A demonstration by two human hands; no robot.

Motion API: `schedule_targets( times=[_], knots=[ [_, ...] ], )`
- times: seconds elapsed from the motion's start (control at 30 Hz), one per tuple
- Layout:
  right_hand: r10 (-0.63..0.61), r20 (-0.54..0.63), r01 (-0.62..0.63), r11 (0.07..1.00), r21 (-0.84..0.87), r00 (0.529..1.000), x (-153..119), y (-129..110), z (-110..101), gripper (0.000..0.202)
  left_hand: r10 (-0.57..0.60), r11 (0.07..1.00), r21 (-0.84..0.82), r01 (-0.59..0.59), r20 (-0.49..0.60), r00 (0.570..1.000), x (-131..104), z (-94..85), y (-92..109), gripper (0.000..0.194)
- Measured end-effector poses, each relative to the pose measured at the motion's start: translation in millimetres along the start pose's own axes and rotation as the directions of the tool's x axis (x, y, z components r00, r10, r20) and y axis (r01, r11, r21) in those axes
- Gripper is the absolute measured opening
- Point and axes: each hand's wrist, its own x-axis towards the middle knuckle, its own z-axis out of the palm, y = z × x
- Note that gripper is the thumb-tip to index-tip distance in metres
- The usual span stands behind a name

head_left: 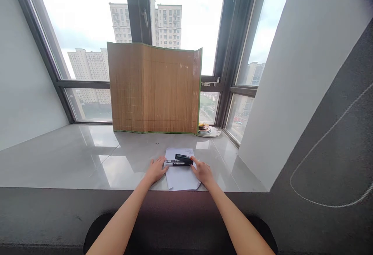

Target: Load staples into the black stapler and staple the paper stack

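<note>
A black stapler (pixel 183 159) lies on its side-to-side length over a stack of white paper (pixel 183 179). Its top arm is raised from the base, and a thin silver metal part (pixel 171 162) sticks out toward the left. At the stapler's right end, my right hand (pixel 203 171) grips it between thumb and index finger. My left hand (pixel 156 170) rests at the paper's left edge, fingers apart, beside the tip of the silver part. Whether those fingertips touch the metal is too small to tell. Some printing shows near the paper's top right corner.
Paper and stapler are on a glossy tiled window sill (pixel 72 158), close to its front edge. Behind them a brown bamboo mat (pixel 171 91) stands upright against the window. Stacked plates (pixel 214 132) sit at its right. A beaded cord (pixel 309 150) hangs far right.
</note>
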Motion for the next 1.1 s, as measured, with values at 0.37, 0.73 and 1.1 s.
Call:
schedule_targets(
  times=[0.37,0.73,1.1],
  knots=[
    [-0.104,-0.116,0.124,0.975,0.184,0.988,10.0,-3.0,-0.8,0.048,0.023,0.999,-0.026,-0.024,-0.019,1.0,3.7,7.6,-5.5,0.049],
    [-0.112,-0.059,0.126,0.909,0.397,0.992,46.0,-36.9,1.7,0.038,-0.391,0.625,-0.78,0.034,-0.274,0.879,-3.1,-10.4,19.6,0.044],
    [-0.672,-0.296,0.662,0.734,-0.149,0.678,-14.2,-88.2,-40.8,0.047,-0.357,-0.588,-0.799,-0.127,0.116,0.927,-9.5,-24.4,76.9,0.043]
  ],
)
